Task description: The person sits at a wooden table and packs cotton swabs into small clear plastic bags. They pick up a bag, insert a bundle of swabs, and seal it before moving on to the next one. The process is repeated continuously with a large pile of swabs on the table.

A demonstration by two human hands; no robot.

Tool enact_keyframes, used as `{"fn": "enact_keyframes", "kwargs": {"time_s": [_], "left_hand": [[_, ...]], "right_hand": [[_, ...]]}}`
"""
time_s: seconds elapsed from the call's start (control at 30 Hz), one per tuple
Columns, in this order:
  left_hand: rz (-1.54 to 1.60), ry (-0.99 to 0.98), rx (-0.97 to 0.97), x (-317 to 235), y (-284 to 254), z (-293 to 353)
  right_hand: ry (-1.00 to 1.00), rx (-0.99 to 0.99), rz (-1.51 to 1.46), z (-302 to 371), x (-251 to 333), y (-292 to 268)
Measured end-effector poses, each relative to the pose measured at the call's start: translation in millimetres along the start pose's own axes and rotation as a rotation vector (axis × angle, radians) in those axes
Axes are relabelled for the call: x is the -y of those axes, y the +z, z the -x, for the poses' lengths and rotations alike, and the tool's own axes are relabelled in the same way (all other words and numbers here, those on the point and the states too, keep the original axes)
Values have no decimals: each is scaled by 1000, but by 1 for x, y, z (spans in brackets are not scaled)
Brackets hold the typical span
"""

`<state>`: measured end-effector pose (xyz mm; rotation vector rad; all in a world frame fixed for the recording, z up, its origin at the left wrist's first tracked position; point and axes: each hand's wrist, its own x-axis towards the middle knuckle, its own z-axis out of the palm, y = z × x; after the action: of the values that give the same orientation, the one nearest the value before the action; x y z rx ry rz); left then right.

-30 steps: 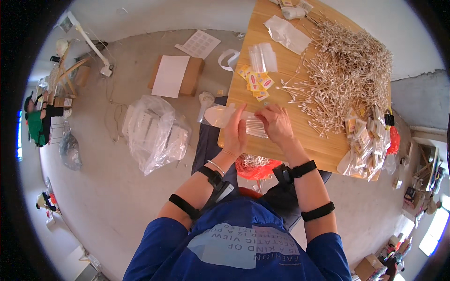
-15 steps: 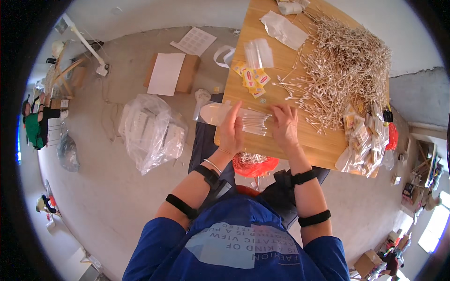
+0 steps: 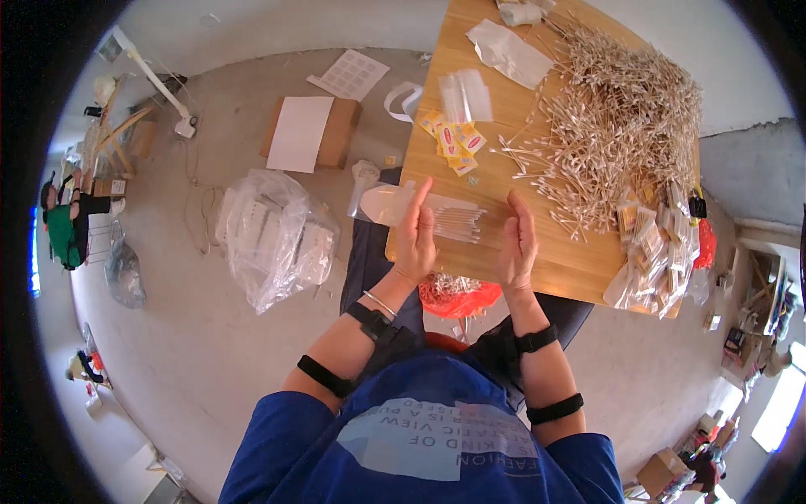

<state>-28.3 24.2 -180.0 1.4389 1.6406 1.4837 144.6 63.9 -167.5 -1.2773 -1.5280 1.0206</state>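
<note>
A small bundle of cotton swabs [image 3: 458,223] lies at the table's near left corner, its tips pointing right. A clear plastic sleeve with a pale card [image 3: 379,204] reaches left from the bundle, past the table edge. My left hand [image 3: 415,235] stands on edge across the sleeve, fingers stretched out; its palm side is partly hidden. To the right of the swab tips my right hand [image 3: 519,245] is upright with straight fingers, apart from the bundle and holding nothing. Both palms face each other.
A large heap of loose cotton swabs [image 3: 621,118] covers the table's right side. Yellow-and-white packets [image 3: 453,143] and clear sleeves [image 3: 466,97] lie beyond my hands. Filled packs [image 3: 655,252] pile at the right edge. A red bag [image 3: 457,298] of swabs sits below the table edge.
My right hand has drawn back from the swab tips toward me, and its bent fingers have straightened. The left hand stays at the sleeve.
</note>
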Motion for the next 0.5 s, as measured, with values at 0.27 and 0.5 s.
{"fn": "enact_keyframes", "kwargs": {"time_s": [0.27, 0.5], "left_hand": [[219, -138, 127, -12, 9, 4], [260, -145, 183, -18, 6, -1]], "right_hand": [[-58, 62, -197, 11, 2, 37], [-98, 145, -169, 14, 6, 42]]}}
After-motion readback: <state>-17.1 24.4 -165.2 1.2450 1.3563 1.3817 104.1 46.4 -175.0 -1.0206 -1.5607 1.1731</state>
